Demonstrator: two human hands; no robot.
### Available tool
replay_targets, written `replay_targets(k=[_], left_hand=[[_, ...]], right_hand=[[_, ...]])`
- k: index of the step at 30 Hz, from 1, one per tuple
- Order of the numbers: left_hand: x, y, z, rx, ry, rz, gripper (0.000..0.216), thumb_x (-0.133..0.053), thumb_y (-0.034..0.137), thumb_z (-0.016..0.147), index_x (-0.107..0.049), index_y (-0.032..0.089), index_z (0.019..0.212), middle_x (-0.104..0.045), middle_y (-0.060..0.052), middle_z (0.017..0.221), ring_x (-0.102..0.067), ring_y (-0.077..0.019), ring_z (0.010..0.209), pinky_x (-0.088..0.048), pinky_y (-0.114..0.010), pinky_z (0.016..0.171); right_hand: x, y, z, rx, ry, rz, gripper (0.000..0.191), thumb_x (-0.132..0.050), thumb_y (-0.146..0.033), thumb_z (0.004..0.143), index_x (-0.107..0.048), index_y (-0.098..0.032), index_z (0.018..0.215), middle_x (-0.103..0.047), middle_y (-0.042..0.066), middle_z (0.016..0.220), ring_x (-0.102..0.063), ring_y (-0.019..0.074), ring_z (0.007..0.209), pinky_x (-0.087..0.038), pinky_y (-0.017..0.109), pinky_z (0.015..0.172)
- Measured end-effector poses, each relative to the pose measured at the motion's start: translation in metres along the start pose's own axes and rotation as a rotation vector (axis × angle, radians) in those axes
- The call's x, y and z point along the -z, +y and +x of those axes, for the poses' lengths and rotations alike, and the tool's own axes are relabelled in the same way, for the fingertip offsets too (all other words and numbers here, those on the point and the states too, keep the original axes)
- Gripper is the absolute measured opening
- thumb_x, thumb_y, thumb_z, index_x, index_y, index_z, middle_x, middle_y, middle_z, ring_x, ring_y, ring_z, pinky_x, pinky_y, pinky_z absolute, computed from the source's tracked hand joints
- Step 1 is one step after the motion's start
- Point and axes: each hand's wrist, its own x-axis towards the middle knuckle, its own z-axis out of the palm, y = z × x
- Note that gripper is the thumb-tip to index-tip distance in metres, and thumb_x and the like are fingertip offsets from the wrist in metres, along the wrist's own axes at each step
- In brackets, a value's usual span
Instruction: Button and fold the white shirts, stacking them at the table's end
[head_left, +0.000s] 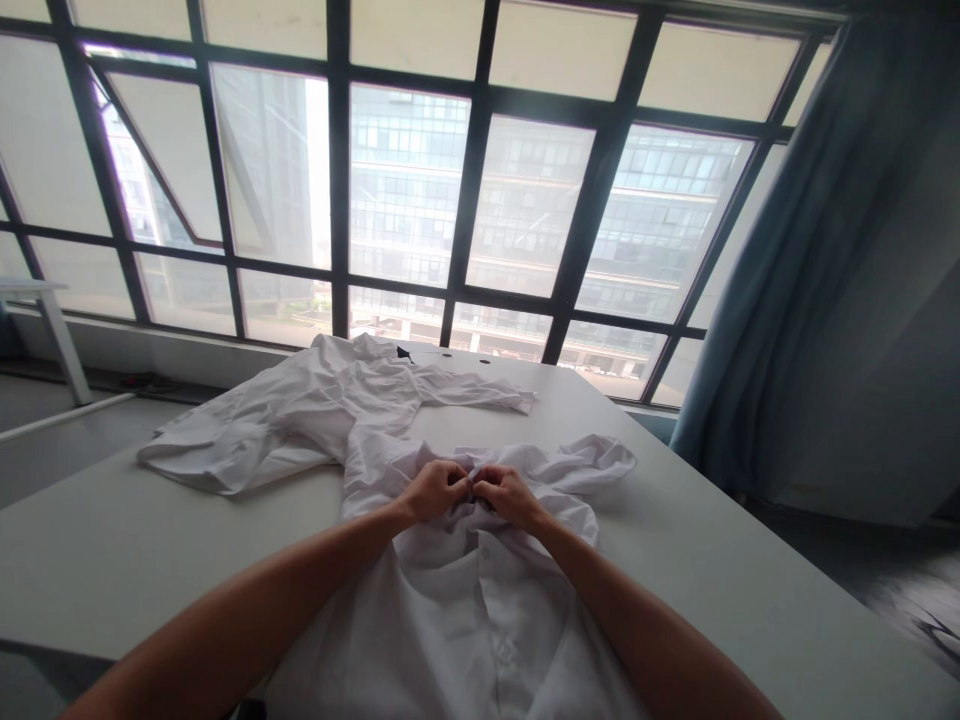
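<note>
A white button-front shirt [435,590] lies bunched on the table, its lower part spread towards me. My left hand [437,488] and my right hand [507,492] meet near the top of its button placket. The fingers of both are closed on the shirt's gathered cloth, and the fingertips nearly touch. Folds and fingers hide exactly which bit is pinched. Below the hands, a button shows on the placket. Beyond them, another white garment [292,410] lies crumpled, with a sleeve stretched to the right; it touches or overlaps the near shirt.
The white table [697,570] runs away from me towards a large framed window [409,190]. At its far end are a small dark object [405,353] and two dark round spots. A blue-grey curtain [757,330] hangs on the right. Another white table [60,340] stands at left.
</note>
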Motion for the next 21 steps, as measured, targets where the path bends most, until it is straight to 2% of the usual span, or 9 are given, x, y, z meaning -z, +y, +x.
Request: replay_targets(k=[3,7,9,11,13,15,16,18,21], left_hand=[[0.001,-0.003,0.002,-0.057,-0.015,0.027,0.027,-0.055,0.031,0.082,-0.071,0.010,0.078,-0.066,-0.002,0.067,-0.054,-0.0127,0.058,-0.037,-0.021,0.054],[0.003,-0.005,0.001,-0.141,0.004,0.172,0.024,-0.053,0.027,0.084,-0.072,0.013,0.083,-0.071,-0.004,0.077,-0.060,-0.0159,0.069,-0.043,-0.024,0.066],[0.005,-0.003,-0.001,-0.157,0.021,0.279,0.023,-0.053,0.028,0.087,-0.072,0.015,0.086,-0.072,-0.005,0.082,-0.063,-0.0179,0.075,-0.045,-0.026,0.071],[0.009,-0.001,-0.003,-0.169,0.036,0.432,0.019,-0.055,0.027,0.087,-0.071,0.017,0.090,-0.072,-0.006,0.092,-0.064,-0.0209,0.087,-0.047,-0.029,0.079],[0.015,0.001,-0.005,-0.188,0.048,0.614,0.019,-0.060,0.027,0.085,-0.069,0.019,0.100,-0.069,-0.009,0.109,-0.061,-0.0249,0.103,-0.046,-0.035,0.091],[0.023,-0.001,-0.006,-0.192,0.041,0.746,0.033,-0.065,0.032,0.083,-0.065,0.021,0.114,-0.062,-0.011,0.126,-0.054,-0.0286,0.118,-0.040,-0.042,0.102],[0.026,-0.003,-0.005,-0.173,0.028,0.781,0.042,-0.067,0.036,0.082,-0.062,0.022,0.121,-0.058,-0.011,0.134,-0.051,-0.0301,0.124,-0.036,-0.045,0.107],[0.034,-0.009,-0.003,-0.090,0.000,0.804,0.059,-0.067,0.047,0.080,-0.055,0.024,0.133,-0.049,-0.012,0.145,-0.043,-0.0329,0.134,-0.028,-0.049,0.113],[0.046,-0.019,0.000,0.105,-0.036,0.812,0.080,-0.067,0.063,0.074,-0.048,0.024,0.142,-0.036,-0.014,0.155,-0.030,-0.0377,0.142,-0.022,-0.053,0.114]], right_hand=[[0.002,-0.001,0.000,-0.045,-0.028,0.073,0.013,-0.056,-0.025,0.067,-0.065,-0.017,0.066,-0.053,-0.004,0.052,-0.042,0.0088,0.048,-0.032,0.022,0.048],[0.004,0.001,0.002,-0.063,-0.091,0.108,0.013,-0.055,-0.027,0.069,-0.064,-0.017,0.066,-0.051,-0.005,0.050,-0.043,0.0090,0.047,-0.032,0.021,0.048],[0.005,0.002,0.003,-0.053,-0.120,0.036,0.013,-0.055,-0.027,0.070,-0.064,-0.017,0.067,-0.052,-0.004,0.052,-0.044,0.0095,0.048,-0.033,0.021,0.049],[0.007,0.002,0.003,-0.017,-0.095,-0.122,0.014,-0.055,-0.026,0.072,-0.066,-0.017,0.070,-0.057,-0.002,0.055,-0.048,0.0110,0.050,-0.037,0.023,0.052],[0.012,0.003,0.003,0.055,0.020,-0.360,0.017,-0.055,-0.025,0.076,-0.069,-0.017,0.076,-0.065,0.002,0.067,-0.057,0.0147,0.061,-0.043,0.025,0.061],[0.021,0.006,0.003,0.126,0.130,-0.601,0.022,-0.056,-0.025,0.079,-0.072,-0.018,0.091,-0.072,0.008,0.092,-0.064,0.0200,0.085,-0.046,0.029,0.079],[0.026,0.009,0.003,0.120,0.139,-0.706,0.028,-0.057,-0.026,0.080,-0.071,-0.018,0.103,-0.070,0.010,0.108,-0.063,0.0225,0.100,-0.045,0.031,0.089],[0.039,0.015,0.004,0.011,0.079,-0.849,0.046,-0.060,-0.033,0.083,-0.063,-0.015,0.125,-0.060,0.014,0.133,-0.054,0.0263,0.122,-0.038,0.035,0.103],[0.061,0.020,0.005,-0.221,-0.045,-0.956,0.062,-0.058,-0.050,0.085,-0.058,-0.009,0.132,-0.054,0.021,0.139,-0.049,0.0301,0.128,-0.038,0.037,0.104]])
